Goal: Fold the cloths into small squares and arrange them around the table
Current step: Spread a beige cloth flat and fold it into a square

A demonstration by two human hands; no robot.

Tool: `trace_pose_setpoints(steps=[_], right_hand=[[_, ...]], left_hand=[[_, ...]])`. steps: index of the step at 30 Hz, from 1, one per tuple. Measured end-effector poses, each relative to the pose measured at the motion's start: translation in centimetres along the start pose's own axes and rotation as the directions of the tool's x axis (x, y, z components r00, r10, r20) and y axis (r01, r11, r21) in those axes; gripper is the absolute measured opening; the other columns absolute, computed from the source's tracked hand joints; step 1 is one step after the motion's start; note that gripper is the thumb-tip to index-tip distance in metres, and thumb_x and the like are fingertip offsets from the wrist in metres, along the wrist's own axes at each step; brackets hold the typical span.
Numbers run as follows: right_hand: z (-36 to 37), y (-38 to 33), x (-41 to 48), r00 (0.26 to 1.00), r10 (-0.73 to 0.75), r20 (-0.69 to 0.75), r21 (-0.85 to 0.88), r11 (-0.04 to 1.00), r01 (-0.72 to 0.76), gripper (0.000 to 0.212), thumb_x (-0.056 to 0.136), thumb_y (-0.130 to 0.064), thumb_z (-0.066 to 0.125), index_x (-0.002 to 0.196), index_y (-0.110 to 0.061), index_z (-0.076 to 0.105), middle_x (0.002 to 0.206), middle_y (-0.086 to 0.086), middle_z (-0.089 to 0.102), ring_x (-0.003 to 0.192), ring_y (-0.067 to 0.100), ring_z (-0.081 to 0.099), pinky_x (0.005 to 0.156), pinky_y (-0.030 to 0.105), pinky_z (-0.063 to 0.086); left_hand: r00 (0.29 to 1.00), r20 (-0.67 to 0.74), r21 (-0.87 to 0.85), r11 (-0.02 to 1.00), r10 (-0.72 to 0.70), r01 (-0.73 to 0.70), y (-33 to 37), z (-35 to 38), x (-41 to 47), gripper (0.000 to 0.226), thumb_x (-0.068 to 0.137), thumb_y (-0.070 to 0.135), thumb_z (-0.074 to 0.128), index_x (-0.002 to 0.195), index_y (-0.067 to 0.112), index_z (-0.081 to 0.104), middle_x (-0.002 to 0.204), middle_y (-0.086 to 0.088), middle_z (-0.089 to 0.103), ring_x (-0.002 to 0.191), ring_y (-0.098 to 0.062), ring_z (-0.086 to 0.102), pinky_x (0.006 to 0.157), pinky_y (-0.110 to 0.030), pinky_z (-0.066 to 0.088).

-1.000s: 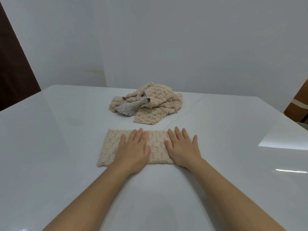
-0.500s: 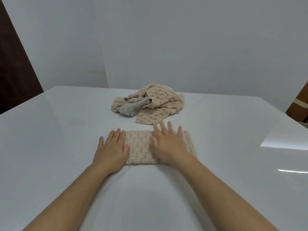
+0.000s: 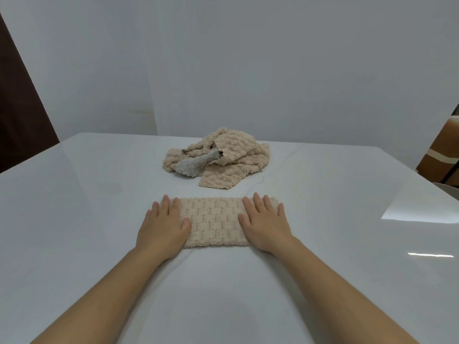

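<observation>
A beige textured cloth (image 3: 215, 220), folded into a flat strip, lies on the white table (image 3: 74, 219) in front of me. My left hand (image 3: 164, 227) rests flat on the strip's left end, fingers spread. My right hand (image 3: 264, 225) lies flat on its right end in the same way. Neither hand grips anything. Farther back sits a crumpled pile of beige cloths (image 3: 231, 160), with a grey cloth (image 3: 196, 163) poking out of its left side.
The table's far edge meets a pale wall. A dark brown panel (image 3: 19, 108) stands at the left. A brown box with a white band (image 3: 442, 157) shows past the table's right edge.
Both hands slid outward along the folded strip, the left hand from its left side and the right hand from the middle to the right end. The strip now lies flatter.
</observation>
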State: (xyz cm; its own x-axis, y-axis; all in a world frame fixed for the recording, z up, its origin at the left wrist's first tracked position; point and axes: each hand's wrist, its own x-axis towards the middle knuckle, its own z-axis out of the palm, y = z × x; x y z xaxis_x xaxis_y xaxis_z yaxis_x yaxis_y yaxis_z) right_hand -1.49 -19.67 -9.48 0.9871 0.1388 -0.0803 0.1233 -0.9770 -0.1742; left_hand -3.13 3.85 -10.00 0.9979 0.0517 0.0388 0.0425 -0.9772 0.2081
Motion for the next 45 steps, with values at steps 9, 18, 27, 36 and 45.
trace_pose_setpoints(steps=[9, 18, 27, 36, 45], right_hand=[[-1.2, -4.0, 0.0, 0.990, -0.114, -0.083, 0.010, 0.993, 0.116, 0.062, 0.103, -0.047, 0.015, 0.157, -0.021, -0.001, 0.164, 0.004, -0.008, 0.150, 0.027, -0.014, 0.117, 0.056, -0.012], [0.8, -5.2, 0.3, 0.993, -0.121, -0.018, 0.016, 0.993, 0.121, 0.062, 0.102, -0.048, 0.014, 0.157, -0.023, 0.001, 0.164, 0.005, -0.008, 0.149, 0.028, -0.014, 0.117, 0.057, -0.010], [1.2, -7.0, 0.5, 0.987, -0.161, -0.020, 0.004, 0.987, 0.161, 0.061, 0.102, -0.048, 0.012, 0.157, -0.022, -0.001, 0.164, 0.002, -0.010, 0.149, 0.026, -0.016, 0.115, 0.056, -0.014], [-2.0, -6.3, 0.2, 0.988, 0.041, -0.147, 0.927, 0.354, 0.123, 0.052, 0.102, -0.029, 0.042, 0.151, -0.018, 0.032, 0.140, -0.006, 0.049, 0.131, 0.014, 0.042, 0.117, 0.036, 0.027], [-4.1, -4.0, 0.0, 0.948, 0.013, 0.317, 0.826, -0.495, -0.270, 0.013, 0.096, 0.001, 0.046, 0.102, 0.005, 0.057, 0.096, 0.021, 0.067, 0.085, 0.029, 0.065, 0.074, 0.039, 0.054]], left_hand=[[0.868, 0.171, -0.611, 0.641, -0.466, 0.465, -1.7, -5.6, 2.2, 0.021, 0.089, 0.019, 0.057, 0.087, -0.001, 0.054, 0.095, -0.022, 0.064, 0.085, -0.035, 0.062, 0.076, -0.038, 0.052], [0.861, 0.294, -0.535, 0.675, -0.416, 0.508, -0.8, -4.9, 3.0, 0.031, 0.084, 0.031, 0.071, 0.094, 0.003, 0.060, 0.090, -0.012, 0.063, 0.077, -0.028, 0.060, 0.063, -0.028, 0.044], [0.940, -0.112, -0.220, 0.931, -0.321, 0.292, -1.9, -4.3, 2.1, 0.027, 0.095, 0.034, 0.052, 0.078, 0.014, 0.054, 0.086, -0.006, 0.059, 0.082, -0.027, 0.058, 0.066, -0.032, 0.045], [0.991, 0.120, -0.859, 0.495, -0.063, 0.135, 1.6, -9.2, 1.1, 0.052, 0.096, 0.057, 0.038, 0.101, 0.016, 0.070, 0.096, -0.002, 0.072, 0.087, -0.018, 0.066, 0.079, -0.033, 0.050], [0.996, -0.074, -0.942, 0.325, 0.041, -0.084, 5.2, -3.5, -0.8, 0.028, 0.098, 0.003, 0.046, 0.103, 0.015, 0.070, 0.101, -0.002, 0.073, 0.099, -0.008, 0.066, 0.082, -0.016, 0.051]])
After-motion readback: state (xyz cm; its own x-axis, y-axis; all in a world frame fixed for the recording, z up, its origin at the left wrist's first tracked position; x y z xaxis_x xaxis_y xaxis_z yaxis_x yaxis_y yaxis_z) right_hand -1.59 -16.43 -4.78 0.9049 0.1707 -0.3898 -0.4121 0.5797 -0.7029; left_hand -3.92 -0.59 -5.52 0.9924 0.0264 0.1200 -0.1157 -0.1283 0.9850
